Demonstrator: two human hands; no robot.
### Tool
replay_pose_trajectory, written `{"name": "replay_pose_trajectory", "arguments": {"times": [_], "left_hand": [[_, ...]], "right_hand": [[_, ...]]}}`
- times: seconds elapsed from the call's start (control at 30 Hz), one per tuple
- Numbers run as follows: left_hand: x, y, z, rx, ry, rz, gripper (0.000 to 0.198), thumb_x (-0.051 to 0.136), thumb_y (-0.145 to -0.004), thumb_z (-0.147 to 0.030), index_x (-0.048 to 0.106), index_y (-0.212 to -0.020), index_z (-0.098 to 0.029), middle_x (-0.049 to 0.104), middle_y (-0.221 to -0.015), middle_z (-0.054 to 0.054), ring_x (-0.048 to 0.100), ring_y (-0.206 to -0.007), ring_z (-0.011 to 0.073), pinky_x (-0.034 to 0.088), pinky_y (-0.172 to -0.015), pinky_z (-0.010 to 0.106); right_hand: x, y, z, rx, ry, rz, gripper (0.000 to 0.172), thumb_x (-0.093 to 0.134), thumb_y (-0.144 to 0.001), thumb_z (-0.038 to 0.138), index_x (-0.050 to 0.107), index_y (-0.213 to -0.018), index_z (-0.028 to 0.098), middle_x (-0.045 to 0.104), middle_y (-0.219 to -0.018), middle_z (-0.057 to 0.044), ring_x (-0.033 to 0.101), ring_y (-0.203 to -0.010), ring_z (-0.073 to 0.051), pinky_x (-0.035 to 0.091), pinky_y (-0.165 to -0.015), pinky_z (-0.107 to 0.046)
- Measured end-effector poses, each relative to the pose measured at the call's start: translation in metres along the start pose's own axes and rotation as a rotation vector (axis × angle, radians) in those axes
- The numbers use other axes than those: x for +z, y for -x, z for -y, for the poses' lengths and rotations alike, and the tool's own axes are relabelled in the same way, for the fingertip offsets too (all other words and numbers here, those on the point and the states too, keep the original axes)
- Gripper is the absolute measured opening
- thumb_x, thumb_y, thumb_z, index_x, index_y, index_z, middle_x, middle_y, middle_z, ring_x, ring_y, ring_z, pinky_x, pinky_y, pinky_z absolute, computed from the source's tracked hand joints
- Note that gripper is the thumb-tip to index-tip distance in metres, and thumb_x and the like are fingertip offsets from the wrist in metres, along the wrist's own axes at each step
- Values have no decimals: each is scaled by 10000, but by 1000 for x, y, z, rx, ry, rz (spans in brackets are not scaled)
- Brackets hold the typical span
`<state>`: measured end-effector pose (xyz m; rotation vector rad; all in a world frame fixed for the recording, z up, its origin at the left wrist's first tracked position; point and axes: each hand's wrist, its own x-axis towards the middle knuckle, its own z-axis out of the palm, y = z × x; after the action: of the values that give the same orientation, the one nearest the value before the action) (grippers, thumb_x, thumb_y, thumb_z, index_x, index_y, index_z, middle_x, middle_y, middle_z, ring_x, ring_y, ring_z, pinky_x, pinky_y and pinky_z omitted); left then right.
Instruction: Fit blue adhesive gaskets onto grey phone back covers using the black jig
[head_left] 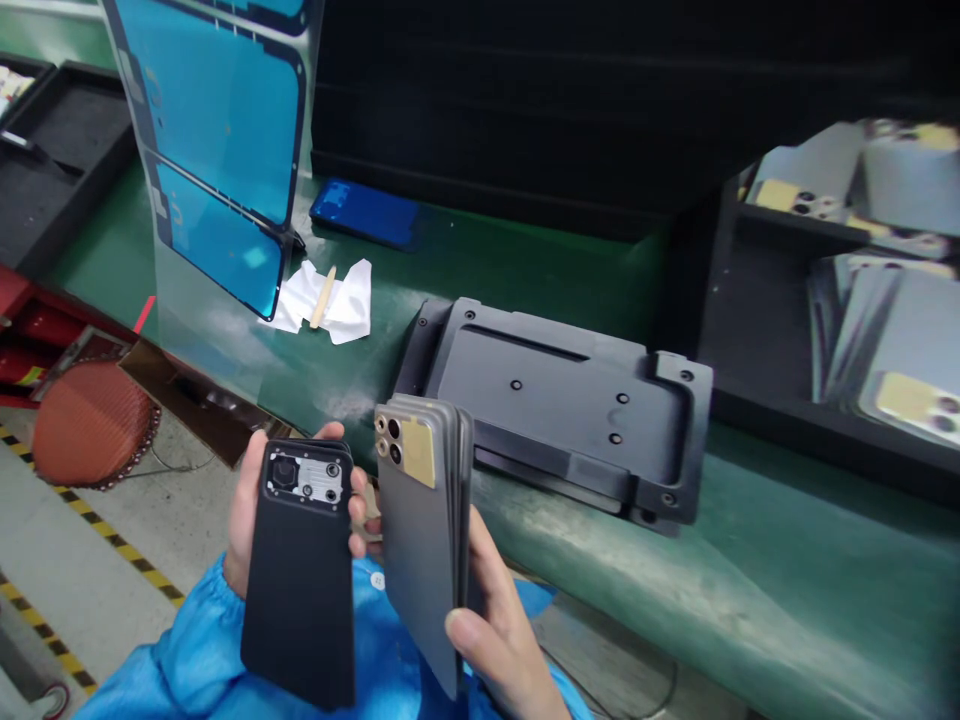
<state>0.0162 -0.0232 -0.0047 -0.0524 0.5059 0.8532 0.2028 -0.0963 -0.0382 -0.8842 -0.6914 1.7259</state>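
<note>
My left hand (247, 510) is wrapped round a black phone (300, 590), its back facing up and its camera area near the top; another dark edge shows behind it. In my right hand (495, 620) stands a stack of grey phone back covers (416, 540), held on edge. The front cover carries a yellow patch beside several camera rings. The two loads are side by side, a small gap apart, in front of the bench edge. Just beyond the covers a black fixture (555, 400) with a shallow recess lies on the green bench (787, 530).
Blue adhesive sheets (217, 120) stand upright at the left. Behind are a white wipe (349, 305) with a wooden stick (323, 297) and a blue-topped panel (367, 213). A black tray (765, 330) at right holds more grey covers (915, 340). A red stool (94, 420) stands below left.
</note>
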Motion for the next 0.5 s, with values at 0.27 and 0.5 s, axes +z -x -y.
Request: {"name": "replay_pose_trajectory", "arguments": {"times": [0.27, 0.5], "left_hand": [[10, 7, 5, 379, -305, -359, 622, 832, -762, -533, 666, -1281, -233, 792, -1082, 102, 764, -876, 237, 622, -807, 348], [12, 6, 9, 368, -332, -460, 584, 832, -783, -498, 642, -1283, -265, 789, -1083, 53, 755, -842, 211, 603, -794, 320]], "right_hand": [[9, -8, 3, -12, 228, -43, 646, 757, -878, 499, 469, -1443, 373, 648, -1373, -86, 661, -1241, -299, 574, -1029, -436], [11, -7, 3, 38, 274, 46, 707, 768, -868, 492, 425, -1473, 365, 592, -1454, -100, 610, -1312, -317, 510, -1114, -490]]}}
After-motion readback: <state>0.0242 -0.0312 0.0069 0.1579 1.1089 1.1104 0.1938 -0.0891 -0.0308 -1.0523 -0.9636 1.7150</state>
